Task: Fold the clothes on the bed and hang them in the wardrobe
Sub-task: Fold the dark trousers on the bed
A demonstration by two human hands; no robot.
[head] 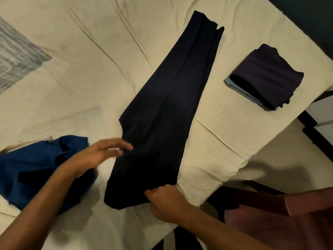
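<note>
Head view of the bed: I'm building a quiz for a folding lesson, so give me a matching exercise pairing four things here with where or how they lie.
Things:
1. dark trousers
2. blue garment
3. folded stack
4. right hand

States:
A. crumpled, unfolded, by the bed's near left edge
B. neatly piled near the bed's right edge
C. laid out long down the middle of the cream sheet
D. gripping the near end of the trousers

Pairs: 1-C, 2-A, 3-B, 4-D

The left hand lies with straight fingers at the trousers' left edge.
</note>
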